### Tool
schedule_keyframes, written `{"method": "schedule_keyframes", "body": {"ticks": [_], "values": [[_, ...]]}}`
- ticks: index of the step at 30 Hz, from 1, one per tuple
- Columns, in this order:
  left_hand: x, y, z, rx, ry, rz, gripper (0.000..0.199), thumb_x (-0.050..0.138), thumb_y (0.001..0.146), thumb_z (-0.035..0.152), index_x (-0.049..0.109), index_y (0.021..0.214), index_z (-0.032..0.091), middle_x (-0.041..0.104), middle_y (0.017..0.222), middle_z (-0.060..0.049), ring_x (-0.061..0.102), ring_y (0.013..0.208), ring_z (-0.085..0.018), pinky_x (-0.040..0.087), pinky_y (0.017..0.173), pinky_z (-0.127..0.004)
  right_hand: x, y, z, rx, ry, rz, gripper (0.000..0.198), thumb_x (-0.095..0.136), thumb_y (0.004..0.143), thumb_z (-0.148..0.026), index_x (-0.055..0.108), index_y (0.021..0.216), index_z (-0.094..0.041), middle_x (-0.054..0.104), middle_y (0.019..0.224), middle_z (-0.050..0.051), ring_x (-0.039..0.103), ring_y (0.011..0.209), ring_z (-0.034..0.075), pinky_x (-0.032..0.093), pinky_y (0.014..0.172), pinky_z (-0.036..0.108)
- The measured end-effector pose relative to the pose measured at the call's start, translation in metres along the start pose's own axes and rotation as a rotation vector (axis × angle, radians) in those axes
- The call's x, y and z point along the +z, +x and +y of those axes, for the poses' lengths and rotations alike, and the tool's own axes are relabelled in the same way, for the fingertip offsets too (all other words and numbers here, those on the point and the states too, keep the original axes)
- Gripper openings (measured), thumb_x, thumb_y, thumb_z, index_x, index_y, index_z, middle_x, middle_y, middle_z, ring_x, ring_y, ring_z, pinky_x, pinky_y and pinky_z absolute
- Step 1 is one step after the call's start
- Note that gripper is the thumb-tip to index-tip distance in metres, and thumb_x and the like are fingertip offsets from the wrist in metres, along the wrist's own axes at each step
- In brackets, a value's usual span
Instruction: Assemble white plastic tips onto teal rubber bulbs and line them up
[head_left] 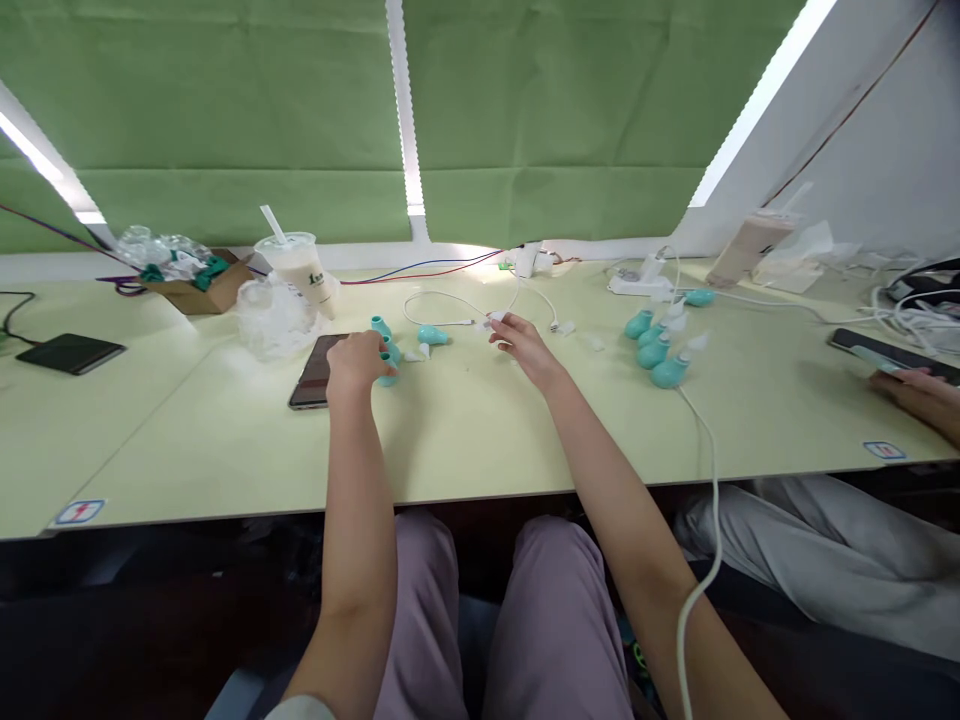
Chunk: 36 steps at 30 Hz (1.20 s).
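Note:
My left hand (355, 364) is curled beside the phone, its fingers closed about one of several teal squeeze bulbs (380, 326) grouped there; the fingers hide part of them. To the right of that group, another teal bulb (433, 335) lies on its side, with small clear-white tips (414, 355) close by. My right hand (525, 350) is raised over the middle of the table, pinching a small whitish tip (496, 317) between thumb and fingers. Further right stands a cluster of teal bulbs (652, 349), some with white tips attached.
A dark phone (309, 378) lies by my left hand. Behind it are a drink cup (300, 270), a plastic bag (270, 318) and a cardboard box (202, 290). White cables (442, 296) and a power strip (637, 284) run along the back. Another person's hand (919, 395) holds a phone at right.

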<state>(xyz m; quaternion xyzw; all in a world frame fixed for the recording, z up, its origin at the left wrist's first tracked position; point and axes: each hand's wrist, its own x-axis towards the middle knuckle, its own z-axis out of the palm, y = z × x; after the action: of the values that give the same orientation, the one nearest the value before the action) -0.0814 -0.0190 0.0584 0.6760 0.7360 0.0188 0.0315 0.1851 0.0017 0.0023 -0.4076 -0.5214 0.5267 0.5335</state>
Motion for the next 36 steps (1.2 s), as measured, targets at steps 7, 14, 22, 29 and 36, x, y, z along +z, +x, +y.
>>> {"method": "schedule_keyframes", "body": {"ticks": [7,14,22,29,36], "values": [[-0.005,-0.005,0.017,0.067,-0.072,-0.013,0.026,0.075,0.063,0.028,0.066,0.087,0.022,0.068,0.105,-0.006,0.062,0.100,-0.027,0.046,0.079,-0.032,0.001,-0.004,-0.001,0.015,-0.044,-0.021,0.035,0.070,0.068,-0.048,0.066,0.094,-0.025,0.065,0.096,-0.001,0.056,0.077,0.010,0.037,0.068,0.023],[-0.001,-0.006,0.019,0.315,-0.612,-0.112,0.030,0.075,0.057,0.039,0.062,0.077,0.020,0.070,0.084,-0.001,0.064,0.084,-0.020,0.048,0.072,-0.029,0.000,-0.004,-0.001,0.015,-0.055,-0.022,0.036,0.069,0.069,-0.048,0.066,0.096,-0.025,0.064,0.095,-0.001,0.055,0.077,0.009,0.037,0.067,0.023],[0.007,-0.001,0.036,0.393,-0.711,-0.086,0.031,0.072,0.059,0.041,0.066,0.081,0.019,0.066,0.077,-0.001,0.059,0.076,-0.017,0.044,0.073,-0.031,0.001,-0.007,-0.004,0.032,-0.071,-0.033,0.034,0.070,0.069,-0.046,0.067,0.096,-0.025,0.065,0.096,-0.002,0.056,0.074,0.008,0.037,0.067,0.022],[0.035,0.005,0.072,0.539,-0.527,0.023,0.030,0.059,0.075,0.045,0.069,0.074,0.018,0.060,0.074,-0.004,0.054,0.077,-0.019,0.039,0.069,-0.029,0.003,-0.006,-0.003,-0.008,0.021,-0.038,0.034,0.074,0.064,-0.040,0.067,0.093,-0.024,0.066,0.093,0.000,0.060,0.072,0.010,0.041,0.065,0.023],[0.056,0.012,0.086,0.606,-0.574,0.197,0.028,0.042,0.091,0.041,0.058,0.096,0.019,0.061,0.078,-0.003,0.054,0.071,-0.017,0.038,0.067,-0.027,0.002,-0.006,-0.002,-0.043,0.026,-0.051,0.032,0.076,0.062,-0.039,0.063,0.087,-0.023,0.066,0.079,-0.001,0.064,0.077,0.013,0.048,0.074,0.026]]}}
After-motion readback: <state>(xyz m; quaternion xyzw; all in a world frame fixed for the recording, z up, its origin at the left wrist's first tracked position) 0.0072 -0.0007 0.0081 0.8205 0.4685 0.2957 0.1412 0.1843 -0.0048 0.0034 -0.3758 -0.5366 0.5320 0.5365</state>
